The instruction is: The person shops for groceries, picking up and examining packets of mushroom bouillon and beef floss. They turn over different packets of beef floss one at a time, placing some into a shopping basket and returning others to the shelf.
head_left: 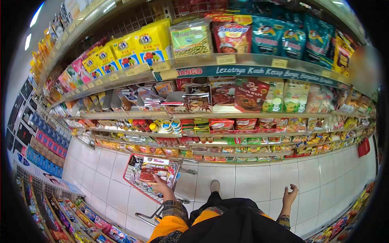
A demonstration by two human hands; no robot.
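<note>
My left hand [160, 187] grips the lower edge of a red and white packet [155, 168], with its printed front showing. The packet is over the shopping cart [142, 188], a wire cart with a red rim that holds several items, partly covered by the packet. My right hand [290, 193] hangs over the floor at the right, its fingers apart and slightly curled, holding nothing.
Long shelves [227, 115] of packaged food curve across the front. Yellow packets [146, 42] and dark green pouches [292, 39] fill the top one. White tiles [255, 178] cover the floor. More racks stand at lower left and lower right. A red object [364, 148] is at far right.
</note>
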